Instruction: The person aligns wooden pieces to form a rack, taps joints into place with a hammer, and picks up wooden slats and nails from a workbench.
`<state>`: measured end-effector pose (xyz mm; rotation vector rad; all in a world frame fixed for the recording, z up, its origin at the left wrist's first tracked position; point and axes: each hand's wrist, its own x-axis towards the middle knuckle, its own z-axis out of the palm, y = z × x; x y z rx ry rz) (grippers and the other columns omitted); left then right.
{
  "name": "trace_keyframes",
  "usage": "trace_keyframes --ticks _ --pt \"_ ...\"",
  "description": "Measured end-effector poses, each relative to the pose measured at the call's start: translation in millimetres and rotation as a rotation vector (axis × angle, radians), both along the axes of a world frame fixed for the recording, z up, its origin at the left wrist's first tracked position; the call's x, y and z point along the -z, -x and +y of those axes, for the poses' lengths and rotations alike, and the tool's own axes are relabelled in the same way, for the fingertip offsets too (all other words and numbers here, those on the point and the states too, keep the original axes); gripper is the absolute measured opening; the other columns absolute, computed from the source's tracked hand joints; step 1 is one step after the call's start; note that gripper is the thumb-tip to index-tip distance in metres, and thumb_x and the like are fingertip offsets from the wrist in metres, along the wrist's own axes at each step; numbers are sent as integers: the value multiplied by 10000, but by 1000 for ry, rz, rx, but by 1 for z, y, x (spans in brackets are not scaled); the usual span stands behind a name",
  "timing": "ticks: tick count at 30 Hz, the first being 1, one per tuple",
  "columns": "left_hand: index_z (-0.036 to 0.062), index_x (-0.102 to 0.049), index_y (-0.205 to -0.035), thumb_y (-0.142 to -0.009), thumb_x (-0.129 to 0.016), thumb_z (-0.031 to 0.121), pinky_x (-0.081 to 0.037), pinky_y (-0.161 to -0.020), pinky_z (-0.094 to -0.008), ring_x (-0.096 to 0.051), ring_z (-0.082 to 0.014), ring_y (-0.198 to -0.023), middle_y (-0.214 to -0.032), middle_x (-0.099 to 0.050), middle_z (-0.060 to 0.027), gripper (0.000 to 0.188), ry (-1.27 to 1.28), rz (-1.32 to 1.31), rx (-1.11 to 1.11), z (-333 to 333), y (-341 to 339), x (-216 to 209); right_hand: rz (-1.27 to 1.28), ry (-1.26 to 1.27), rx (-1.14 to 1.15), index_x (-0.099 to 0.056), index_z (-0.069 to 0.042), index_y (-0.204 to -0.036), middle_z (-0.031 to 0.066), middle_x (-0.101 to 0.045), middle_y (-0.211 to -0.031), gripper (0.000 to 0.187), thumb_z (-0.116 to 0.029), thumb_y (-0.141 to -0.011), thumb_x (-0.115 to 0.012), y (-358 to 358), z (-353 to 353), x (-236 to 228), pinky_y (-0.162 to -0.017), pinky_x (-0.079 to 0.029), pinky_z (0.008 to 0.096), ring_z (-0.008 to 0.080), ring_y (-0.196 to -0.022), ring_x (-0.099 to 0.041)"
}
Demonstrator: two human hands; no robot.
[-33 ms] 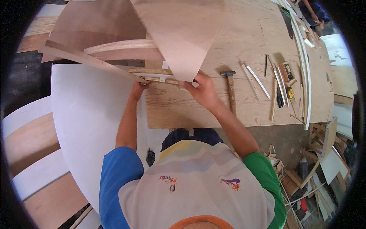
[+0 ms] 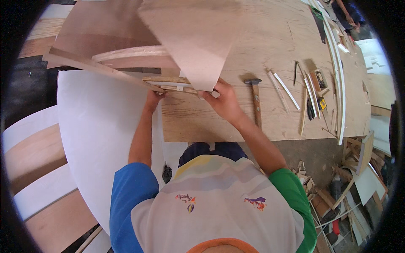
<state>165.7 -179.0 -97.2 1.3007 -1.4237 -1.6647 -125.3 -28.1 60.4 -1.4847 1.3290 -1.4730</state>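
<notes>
- Wooden frame (image 2: 166, 79), narrow end built of thin strips: between the two hands, above the line where the plywood tabletop (image 2: 190, 126) meets a white sheet (image 2: 105, 126)
- Left hand (image 2: 154, 99): gripping the frame's near left corner, beside the end of a long board (image 2: 97, 65); fingers partly hidden; probably there to steady that corner
- Right hand (image 2: 226, 100): grasping the frame's right end, thumb on the near side, fingers at the tip of a tapered panel (image 2: 196, 46); likely pressing panel and strips together
- Tapered panel: pale, lying over the frame, narrow end toward the person; whether fastened, cannot tell
- Hammer (image 2: 256, 103): on the tabletop, right of the right hand, handle toward the person, seemingly for easy reach
- White strip (image 2: 287, 90) and small wooden box (image 2: 319, 80): farther right, apparently set aside to leave working room
</notes>
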Motion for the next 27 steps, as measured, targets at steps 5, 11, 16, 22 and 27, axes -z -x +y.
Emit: trace_keyframes --ticks 5,11,16,22,27 --pt "41 -537 -1165 -703 -749 -37 -438 -968 -341 -533 -209 -1109 -1148 -578 -59 514 134 -102 -105 11 0 10 -30 20 6 -622 -4 -1011 133 -619 -1034 231 2 -786 -677 -1 0 -2 -783 -507 320 254 -912 -623" --pt "14 -555 -1134 -721 -746 -20 -434 -966 -342 -548 -208 -1081 -1131 -591 -73 457 67 -75 -181 20 14 -15 -81 -76 -50 -573 -8 -1036 135 -605 -1077 289 9 -765 -671 3 2 18 -816 -501 338 266 -950 -616" --pt "1 -563 -1126 -732 -712 -38 -485 -897 -334 -557 -220 -1072 -1120 -596 -87 422 92 -110 -160 21 9 -21 -35 -78 -87 -561 -33 -1041 144 -581 -1078 299 -43 -767 -681 7 4 22 -849 -502 375 307 -975 -598" --pt "-3 -567 -1094 -700 -723 -81 -510 -866 -327 -545 -212 -1101 -1126 -598 -77 431 1 -63 -191 16 9 -32 -50 -109 -24 -554 -30 -1040 156 -580 -1078 298 -52 -771 -680 -1 3 4 -826 -496 385 310 -964 -594" --pt "13 -571 -1093 -711 -722 -85 -527 -823 -321 -543 -196 -1103 -1145 -599 -74 422 98 1 -129 9 -15 -17 -35 -130 75 -552 -7 -1058 155 -611 -981 327 -64 -771 -697 -17 0 28 -828 -504 367 293 -944 -618"
